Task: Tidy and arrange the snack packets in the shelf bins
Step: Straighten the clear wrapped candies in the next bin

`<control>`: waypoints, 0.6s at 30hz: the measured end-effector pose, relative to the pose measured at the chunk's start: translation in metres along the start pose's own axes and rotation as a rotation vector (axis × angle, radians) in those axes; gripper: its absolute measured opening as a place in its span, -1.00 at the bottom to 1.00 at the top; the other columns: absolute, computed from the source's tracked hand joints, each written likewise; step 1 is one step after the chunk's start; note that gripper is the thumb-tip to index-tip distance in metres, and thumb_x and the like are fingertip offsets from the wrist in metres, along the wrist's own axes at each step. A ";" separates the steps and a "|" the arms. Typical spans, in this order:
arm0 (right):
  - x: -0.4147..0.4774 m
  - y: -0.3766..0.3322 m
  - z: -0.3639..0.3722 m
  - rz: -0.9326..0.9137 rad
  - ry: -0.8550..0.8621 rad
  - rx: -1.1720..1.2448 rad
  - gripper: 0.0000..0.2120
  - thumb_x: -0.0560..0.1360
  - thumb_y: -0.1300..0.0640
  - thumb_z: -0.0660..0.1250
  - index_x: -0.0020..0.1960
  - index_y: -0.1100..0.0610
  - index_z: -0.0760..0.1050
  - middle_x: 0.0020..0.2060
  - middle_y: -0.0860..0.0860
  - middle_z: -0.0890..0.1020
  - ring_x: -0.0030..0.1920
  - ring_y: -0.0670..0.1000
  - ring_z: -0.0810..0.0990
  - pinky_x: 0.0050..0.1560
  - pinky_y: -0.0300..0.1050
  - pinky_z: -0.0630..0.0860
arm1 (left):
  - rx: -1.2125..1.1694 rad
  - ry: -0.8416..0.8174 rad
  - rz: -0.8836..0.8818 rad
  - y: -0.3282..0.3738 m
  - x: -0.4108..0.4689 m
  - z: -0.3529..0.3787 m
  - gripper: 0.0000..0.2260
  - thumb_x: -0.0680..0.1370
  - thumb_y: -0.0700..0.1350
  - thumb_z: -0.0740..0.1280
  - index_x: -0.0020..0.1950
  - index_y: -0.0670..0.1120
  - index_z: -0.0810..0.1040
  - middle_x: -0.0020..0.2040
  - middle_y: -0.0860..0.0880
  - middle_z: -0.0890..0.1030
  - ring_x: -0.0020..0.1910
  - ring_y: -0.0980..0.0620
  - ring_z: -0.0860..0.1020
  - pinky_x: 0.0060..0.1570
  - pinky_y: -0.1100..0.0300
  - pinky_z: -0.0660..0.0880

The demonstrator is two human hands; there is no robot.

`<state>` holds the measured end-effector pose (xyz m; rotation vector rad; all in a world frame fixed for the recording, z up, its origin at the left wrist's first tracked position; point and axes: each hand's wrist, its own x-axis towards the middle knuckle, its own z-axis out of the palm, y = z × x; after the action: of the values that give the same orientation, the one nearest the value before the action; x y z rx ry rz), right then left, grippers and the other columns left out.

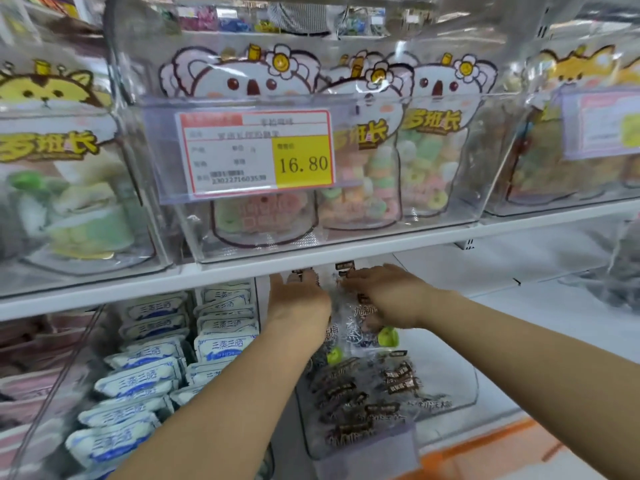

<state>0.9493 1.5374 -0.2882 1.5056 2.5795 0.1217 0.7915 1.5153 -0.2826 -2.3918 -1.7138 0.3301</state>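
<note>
- Hands first: the left hand (299, 299) and the right hand (384, 297) reach side by side under the white shelf edge (242, 271), into the back of the clear plum bin (450, 386).
- The right hand is curled, fingers bent down onto the upright plum packets (349, 327); it looks closed on the top of one, though the grip itself is partly hidden.
- The left hand is flatter, palm turned toward the packets and pressed against their left side; whether it pinches anything I cannot tell. Probably it steadies the stack while the other hand squares it up.
- The plum packets stand between the two hands, clear film with dark print and green fruit pictures, at the rear of the plum bin.
- Toward the front of the plum bin lie small dark-wrapped pieces (360, 400), loose and jumbled; those likely still need sorting.
- Left of the plum bin, blue-and-white packets (145, 382) lie stacked in overlapping rows, already fairly neat.
- Above the plum bin, on the upper shelf, koala-shaped candy bags (381, 150) stand upright in a clear bin carrying a price tag (256, 152) marked 16.80.
- Right of the plum bin the lower shelf looks bare and white.
</note>
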 end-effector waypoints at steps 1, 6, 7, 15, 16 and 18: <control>-0.015 0.002 -0.005 -0.024 0.067 0.075 -0.39 0.45 -0.06 0.39 0.45 0.00 0.29 0.39 0.00 0.39 0.32 0.08 0.40 0.31 -0.04 0.33 | -0.050 0.039 0.020 -0.001 -0.006 0.000 -0.63 0.47 -0.17 0.38 0.27 -0.03 0.46 0.31 -0.10 0.37 0.29 -0.10 0.38 0.41 -0.19 0.05; -0.102 -0.005 -0.002 -0.211 -0.049 0.308 -0.73 0.50 -0.05 0.33 0.15 0.03 0.55 0.10 -0.05 0.57 0.13 -0.03 0.49 0.14 -0.06 0.42 | -0.332 -0.124 0.264 -0.003 -0.060 -0.001 -0.53 0.44 0.31 0.28 0.30 0.18 0.40 0.35 0.15 0.36 0.37 0.10 0.33 0.44 -0.17 -0.15; -0.109 -0.007 0.004 -0.237 -0.066 0.265 -0.75 0.51 -0.03 0.31 0.13 0.05 0.55 0.09 -0.02 0.57 0.13 0.00 0.49 0.14 -0.04 0.42 | -0.239 -0.174 0.300 0.000 -0.067 0.001 -0.45 0.42 0.37 0.25 0.35 0.18 0.37 0.37 0.14 0.36 0.39 0.08 0.31 0.43 -0.20 -0.24; -0.097 -0.004 0.006 -0.239 -0.185 0.072 -0.67 0.50 -0.11 0.32 0.23 -0.08 0.51 0.11 -0.08 0.59 0.17 0.02 0.49 0.24 0.01 0.36 | -0.105 -0.317 0.353 0.014 -0.064 -0.002 -0.28 0.37 0.42 0.26 0.43 0.08 0.34 0.29 0.04 0.48 0.32 -0.02 0.42 0.44 -0.25 -0.17; -0.094 -0.001 0.007 -0.224 -0.196 0.076 -0.66 0.48 -0.13 0.33 0.22 -0.09 0.52 0.10 -0.08 0.61 0.15 0.05 0.51 0.22 0.03 0.40 | -0.092 -0.326 0.350 0.013 -0.062 -0.001 -0.27 0.36 0.43 0.25 0.42 0.06 0.35 0.28 0.02 0.49 0.32 -0.02 0.42 0.43 -0.23 -0.18; -0.089 0.001 0.007 -0.210 -0.240 0.027 -0.66 0.49 -0.13 0.32 0.24 -0.08 0.50 0.10 -0.06 0.61 0.14 0.08 0.52 0.22 0.05 0.40 | -0.080 -0.326 0.337 0.010 -0.058 0.003 -0.28 0.36 0.44 0.23 0.37 0.02 0.41 0.23 0.00 0.53 0.30 -0.03 0.44 0.42 -0.21 -0.19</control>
<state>0.9942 1.4598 -0.2866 1.1668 2.5307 -0.1124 0.7817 1.4569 -0.2841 -2.8141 -1.4493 0.7504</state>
